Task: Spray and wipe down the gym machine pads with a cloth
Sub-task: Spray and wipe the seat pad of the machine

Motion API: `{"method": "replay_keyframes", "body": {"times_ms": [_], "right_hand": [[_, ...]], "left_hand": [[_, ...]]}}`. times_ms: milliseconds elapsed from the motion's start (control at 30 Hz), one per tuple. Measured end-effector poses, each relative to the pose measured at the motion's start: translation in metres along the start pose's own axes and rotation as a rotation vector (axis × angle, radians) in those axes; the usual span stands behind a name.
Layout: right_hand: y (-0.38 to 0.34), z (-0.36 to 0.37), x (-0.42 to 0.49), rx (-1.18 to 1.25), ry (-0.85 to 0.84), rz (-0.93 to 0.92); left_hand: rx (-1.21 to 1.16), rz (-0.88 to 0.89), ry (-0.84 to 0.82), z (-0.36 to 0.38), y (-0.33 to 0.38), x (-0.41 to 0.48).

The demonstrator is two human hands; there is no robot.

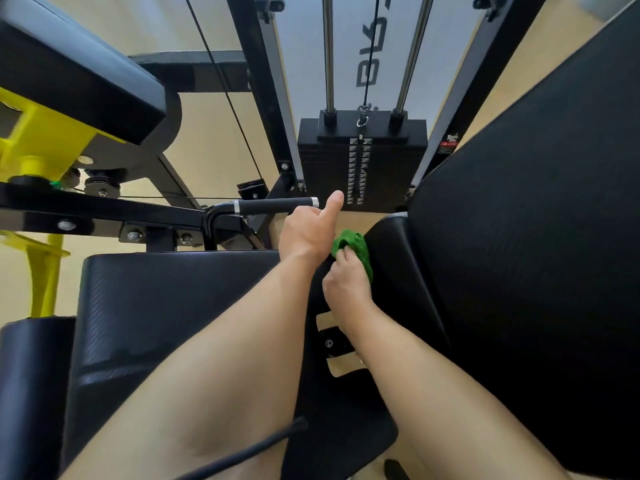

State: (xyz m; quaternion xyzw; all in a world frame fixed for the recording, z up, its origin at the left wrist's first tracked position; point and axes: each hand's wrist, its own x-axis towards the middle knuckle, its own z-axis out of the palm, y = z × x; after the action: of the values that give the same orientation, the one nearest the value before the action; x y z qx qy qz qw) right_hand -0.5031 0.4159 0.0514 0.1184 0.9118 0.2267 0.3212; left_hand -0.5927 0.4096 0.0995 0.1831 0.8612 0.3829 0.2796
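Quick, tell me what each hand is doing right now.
Left hand: thumb stuck out, fingers hidden; no sign of anything held.
Right hand: closed on the green cloth, pressing it against the black pad.

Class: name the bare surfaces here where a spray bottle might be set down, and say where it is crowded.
Free: the flat seat pad, bordered by the handle bar above and the left forearm on its right. Crowded: the narrow pad beside the big back pad, where the right hand presses the green cloth and the left hand hovers.
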Motion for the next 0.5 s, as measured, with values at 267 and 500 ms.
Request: {"method": "replay_keyframes", "body": {"times_ms": [267,500], "right_hand": [[-0.024,0.002,-0.107,0.138,-0.09,-0.03],[-0.06,0.014,-0.217,0.524,0.097,0.263]], "left_hand": [[-0.095,-0.03,-0.032,0.011,-0.003,-0.073],[-0.163,-0.033,-0.041,0.014,-0.024,-0.169]]}}
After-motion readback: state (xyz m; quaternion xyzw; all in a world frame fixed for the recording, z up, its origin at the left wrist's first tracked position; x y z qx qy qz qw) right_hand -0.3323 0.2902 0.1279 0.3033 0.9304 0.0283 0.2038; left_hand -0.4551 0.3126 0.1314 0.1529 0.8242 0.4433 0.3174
